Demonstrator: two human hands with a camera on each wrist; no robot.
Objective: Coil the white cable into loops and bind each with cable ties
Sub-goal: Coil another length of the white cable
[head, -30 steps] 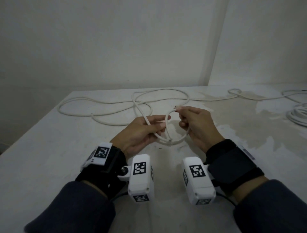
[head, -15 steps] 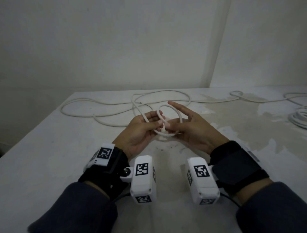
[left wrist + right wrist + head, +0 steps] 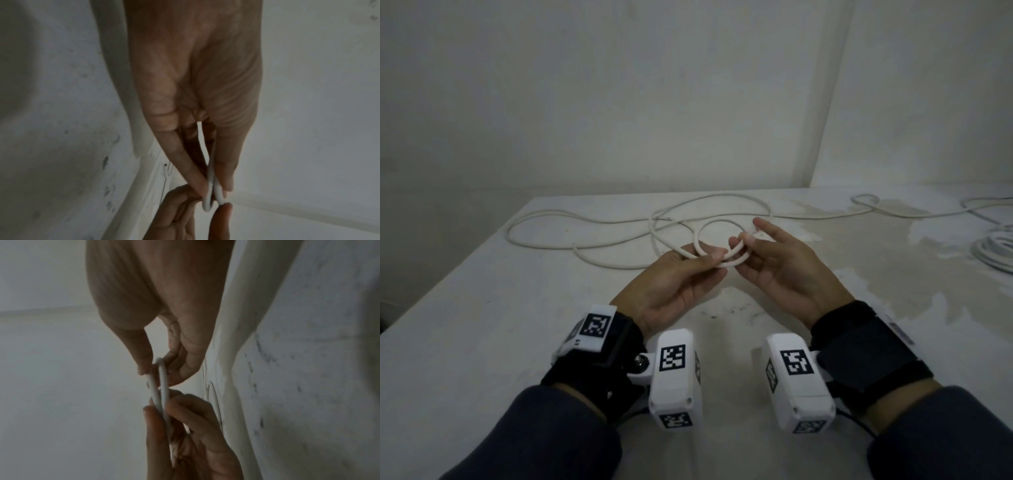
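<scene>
- Head: above the bench (image 3: 482, 342), left hand (image 3: 671, 291) pinches a small loop of white cable (image 3: 717, 240); right hand (image 3: 784, 274) pinches its other side.
- Left wrist: fingertips (image 3: 200, 185) clamp two strands.
- Right wrist: thumb and finger nip the loop.

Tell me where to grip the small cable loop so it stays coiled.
Grip the small cable loop at its near edge, where the strands overlap; the left hand already pinches there between thumb and fingers. Come from the near side, below the ring. One pinch across both strands probably keeps it from springing open. The right hand steadies the right side.
</scene>
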